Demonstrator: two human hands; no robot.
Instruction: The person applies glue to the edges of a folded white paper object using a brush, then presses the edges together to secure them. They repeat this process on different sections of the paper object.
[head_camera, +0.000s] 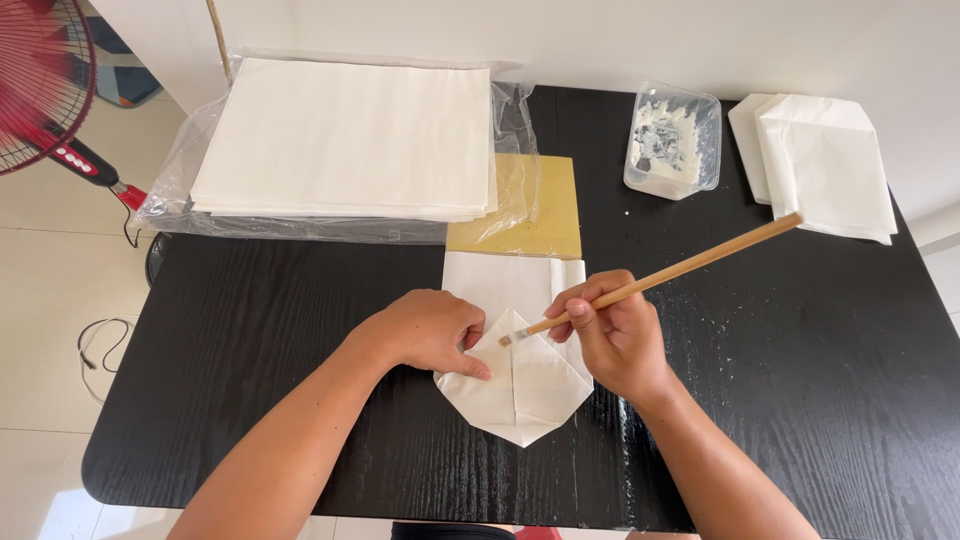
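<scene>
Your left hand (432, 332) lies flat, fingers pressing folded white paper piece (517, 385) onto black table (800, 380). Paper sits between both hands, pointed end toward you. Your right hand (615, 335) grips wooden brush (655, 278); bristle tip touches paper's centre fold, just beside left fingertips. Brush handle's long axis runs up and right, away from paper, toward plastic paste tub (672, 140). Right hand nearer tub.
</scene>
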